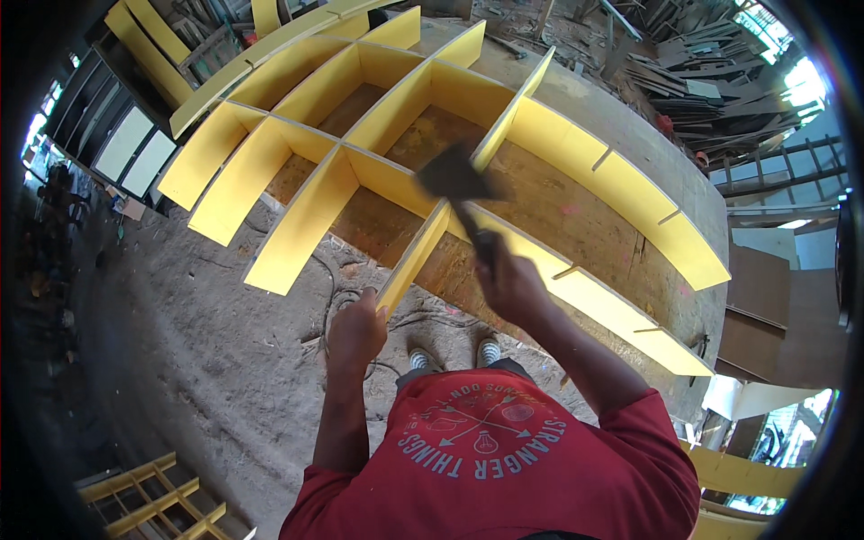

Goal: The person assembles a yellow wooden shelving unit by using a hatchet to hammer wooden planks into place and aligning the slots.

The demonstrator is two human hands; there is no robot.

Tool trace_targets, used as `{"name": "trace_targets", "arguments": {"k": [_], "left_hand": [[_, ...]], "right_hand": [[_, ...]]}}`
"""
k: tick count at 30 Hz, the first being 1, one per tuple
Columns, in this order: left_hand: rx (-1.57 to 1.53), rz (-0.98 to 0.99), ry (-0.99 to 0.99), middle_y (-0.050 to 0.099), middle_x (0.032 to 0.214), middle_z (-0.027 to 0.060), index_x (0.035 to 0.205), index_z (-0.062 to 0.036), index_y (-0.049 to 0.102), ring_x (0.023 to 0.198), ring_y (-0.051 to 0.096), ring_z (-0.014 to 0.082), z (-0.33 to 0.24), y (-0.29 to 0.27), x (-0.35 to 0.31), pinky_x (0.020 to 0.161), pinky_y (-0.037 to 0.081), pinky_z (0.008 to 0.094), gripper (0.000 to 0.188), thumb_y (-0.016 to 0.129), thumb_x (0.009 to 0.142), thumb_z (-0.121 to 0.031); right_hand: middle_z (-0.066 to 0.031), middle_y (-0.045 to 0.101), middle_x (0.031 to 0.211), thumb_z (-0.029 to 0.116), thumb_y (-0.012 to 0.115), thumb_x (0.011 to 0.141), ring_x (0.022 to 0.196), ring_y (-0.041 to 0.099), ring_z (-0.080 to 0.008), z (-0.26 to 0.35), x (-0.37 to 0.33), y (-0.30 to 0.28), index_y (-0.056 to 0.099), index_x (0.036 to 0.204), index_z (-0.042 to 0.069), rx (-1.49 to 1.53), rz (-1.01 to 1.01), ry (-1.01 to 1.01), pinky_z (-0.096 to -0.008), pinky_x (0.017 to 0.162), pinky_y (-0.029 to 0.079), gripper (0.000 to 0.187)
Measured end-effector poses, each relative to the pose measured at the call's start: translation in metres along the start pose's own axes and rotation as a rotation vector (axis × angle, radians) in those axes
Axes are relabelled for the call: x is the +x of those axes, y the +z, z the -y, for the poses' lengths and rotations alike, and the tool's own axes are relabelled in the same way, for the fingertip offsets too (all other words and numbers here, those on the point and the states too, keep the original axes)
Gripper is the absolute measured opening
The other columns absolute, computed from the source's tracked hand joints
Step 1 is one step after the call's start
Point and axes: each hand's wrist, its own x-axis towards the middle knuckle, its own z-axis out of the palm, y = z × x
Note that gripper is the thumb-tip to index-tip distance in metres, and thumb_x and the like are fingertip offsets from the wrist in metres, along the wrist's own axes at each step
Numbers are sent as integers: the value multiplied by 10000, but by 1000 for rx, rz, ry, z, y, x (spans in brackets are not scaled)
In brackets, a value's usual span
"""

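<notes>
My right hand (515,286) is closed around the handle of a mallet (457,175), whose dark, blocky head is blurred by motion. The head hangs over a joint in a yellow slotted-board grid (391,171), close to where a short crosspiece meets a long board; whether it touches the wood I cannot tell. My left hand (357,326) grips the near end of that yellow crosspiece (416,255). Long boards (576,277) with unfilled slots run off to the right. The grid's boards stand on edge, crossing one another.
Under the grid is a worn wooden worktable (540,193). Cables (328,288) trail over the dusty floor near my feet. Another yellow grid (153,499) lies at lower left. Scrap wood (711,85) is heaped at the far right, with brown sheets (760,288) beside the table.
</notes>
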Motion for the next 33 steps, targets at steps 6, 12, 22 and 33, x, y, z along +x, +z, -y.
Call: {"name": "trace_targets", "arguments": {"k": [6, 12, 22, 33], "left_hand": [[45, -9, -18, 732, 813, 244, 1086, -33, 587, 804, 739, 474, -5, 6, -1, 754, 570, 597, 238, 699, 998, -223], [37, -34, -2, 737, 831, 248, 1106, -22, 574, 811, 742, 477, -6, 4, 3, 744, 574, 594, 252, 704, 997, -209], [28, 40, -23, 737, 858, 275, 1097, -31, 583, 855, 734, 501, -8, 7, 5, 771, 567, 618, 226, 694, 1006, -206], [24, 3, 2, 739, 852, 264, 1119, -16, 586, 835, 735, 492, -9, 12, 14, 753, 559, 623, 249, 703, 996, -199]], "right_hand": [[-274, 736, 910, 309, 615, 1054, 856, 719, -507, -14, 9, 6, 544, 1344, 104, -202, 254, 90, -600, 770, 544, 362], [-284, 734, 928, 318, 635, 1061, 878, 710, -529, 32, 30, -41, 522, 1370, 85, -21, 56, 95, -614, 782, 540, 403], [-277, 736, 935, 296, 634, 1041, 905, 717, -508, -31, 32, -9, 494, 1342, 54, -272, 279, 207, -617, 819, 536, 410], [-313, 727, 897, 249, 590, 1070, 880, 721, -523, -56, 52, 4, 471, 1344, 22, -166, -47, 162, -632, 818, 541, 375]]}}
